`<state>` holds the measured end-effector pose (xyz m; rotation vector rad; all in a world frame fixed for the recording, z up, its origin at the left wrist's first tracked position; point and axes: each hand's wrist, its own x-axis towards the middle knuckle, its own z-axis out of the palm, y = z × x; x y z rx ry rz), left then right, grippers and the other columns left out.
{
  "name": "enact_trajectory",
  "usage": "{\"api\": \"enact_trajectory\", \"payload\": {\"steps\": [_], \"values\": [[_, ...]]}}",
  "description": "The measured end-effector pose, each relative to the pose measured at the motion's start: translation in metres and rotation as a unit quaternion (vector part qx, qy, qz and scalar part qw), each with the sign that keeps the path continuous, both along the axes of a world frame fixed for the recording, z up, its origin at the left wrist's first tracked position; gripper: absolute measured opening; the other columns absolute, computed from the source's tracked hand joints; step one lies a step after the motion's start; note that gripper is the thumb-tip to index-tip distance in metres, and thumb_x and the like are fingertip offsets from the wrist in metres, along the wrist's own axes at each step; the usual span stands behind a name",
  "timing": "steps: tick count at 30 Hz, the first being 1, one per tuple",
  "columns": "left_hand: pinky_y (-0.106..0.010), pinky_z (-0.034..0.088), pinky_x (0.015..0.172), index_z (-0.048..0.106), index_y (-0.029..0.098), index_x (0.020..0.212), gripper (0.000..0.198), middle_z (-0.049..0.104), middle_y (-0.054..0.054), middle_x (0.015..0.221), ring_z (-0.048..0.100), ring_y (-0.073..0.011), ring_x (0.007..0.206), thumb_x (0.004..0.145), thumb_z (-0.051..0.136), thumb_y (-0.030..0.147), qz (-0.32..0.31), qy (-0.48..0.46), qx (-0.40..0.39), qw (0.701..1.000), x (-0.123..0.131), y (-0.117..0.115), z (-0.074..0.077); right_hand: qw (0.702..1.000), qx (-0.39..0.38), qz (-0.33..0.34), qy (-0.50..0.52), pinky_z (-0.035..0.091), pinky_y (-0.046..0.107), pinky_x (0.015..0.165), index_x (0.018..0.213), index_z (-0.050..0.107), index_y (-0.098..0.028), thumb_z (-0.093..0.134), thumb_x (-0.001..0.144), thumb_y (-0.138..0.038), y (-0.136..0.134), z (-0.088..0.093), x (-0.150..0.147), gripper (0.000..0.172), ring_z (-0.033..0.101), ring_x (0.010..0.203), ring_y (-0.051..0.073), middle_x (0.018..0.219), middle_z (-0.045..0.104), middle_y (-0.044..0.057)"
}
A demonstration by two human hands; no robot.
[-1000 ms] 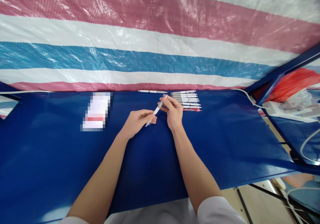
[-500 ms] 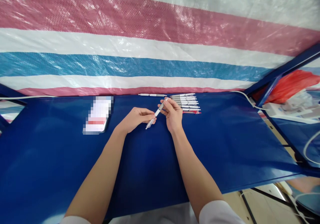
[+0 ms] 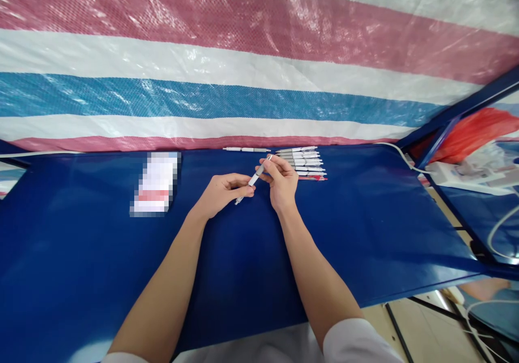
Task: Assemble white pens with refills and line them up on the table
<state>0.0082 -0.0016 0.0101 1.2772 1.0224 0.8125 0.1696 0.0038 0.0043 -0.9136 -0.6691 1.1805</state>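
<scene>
Between my two hands a white pen [image 3: 254, 178] with a grey grip is held at a slant above the table. My left hand [image 3: 225, 193] pinches its lower end, the clip end, between thumb and fingers. Around the upper, grey end, the fingers of my right hand [image 3: 283, 183] are closed. Behind my right hand lies a row of several white and grey pens [image 3: 306, 160], with a red pen [image 3: 314, 178] at the near side of the row. A single white pen [image 3: 245, 149] lies apart along the back edge.
The blue table [image 3: 101, 276] stretches before me. A phone [image 3: 156, 183], its screen blurred out, lies at the left. Striped plastic sheeting [image 3: 243, 101] hangs behind. Right of the table frame, a red plastic bag [image 3: 478, 133] sits near a white power strip [image 3: 466, 176].
The view has shifted slightly. My left fingers now cover more of the held pen's lower part; both hands keep hold of it. The pens on the table stay as they were.
</scene>
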Motion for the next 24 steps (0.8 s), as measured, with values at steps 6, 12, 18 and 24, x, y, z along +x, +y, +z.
{"api": "enact_trajectory", "payload": {"steps": [6,12,18,24], "values": [[-0.042,0.057,0.089,0.073,0.020,0.109,0.036,0.076,-0.008,0.095,0.073,-0.0238,0.087,0.080,0.073,0.041,-0.041,-0.053,-0.041,0.997,-0.0007,-0.0042,-0.0002,1.000,-0.008,0.021,0.003,0.063,0.033,0.068,0.091,0.070,-0.023,0.077,0.070,-0.037,-0.0003,-0.0009,0.0022,0.026,0.074,0.075,0.019,0.086,0.076,0.001],[-0.039,0.057,0.085,0.074,0.018,0.105,0.040,0.076,-0.006,0.095,0.073,-0.0244,0.086,0.070,0.082,0.036,0.028,0.011,0.042,0.999,0.0072,-0.0060,-0.0021,1.000,0.006,-0.018,0.012,0.063,0.033,0.070,0.087,0.070,-0.022,0.080,0.066,-0.033,-0.0009,0.0008,-0.0018,0.025,0.072,0.070,0.016,0.082,0.076,0.000],[-0.035,0.058,0.080,0.074,0.017,0.105,0.034,0.076,-0.006,0.088,0.073,-0.0219,0.079,0.078,0.075,0.038,-0.020,0.004,0.012,1.000,0.0035,-0.0079,0.0016,0.999,0.000,-0.017,0.034,0.061,0.024,0.064,0.081,0.073,-0.022,0.082,0.063,-0.030,-0.0034,0.0026,-0.0009,0.021,0.069,0.068,0.011,0.079,0.075,-0.003],[-0.036,0.058,0.084,0.073,0.018,0.110,0.037,0.076,-0.008,0.094,0.073,-0.0225,0.084,0.079,0.074,0.039,-0.032,0.006,0.006,0.999,0.0025,-0.0079,0.0045,0.998,-0.030,0.027,0.038,0.059,0.022,0.059,0.086,0.073,-0.023,0.078,0.066,-0.032,-0.0034,0.0021,0.0045,0.022,0.070,0.074,0.013,0.084,0.075,-0.001]]}}
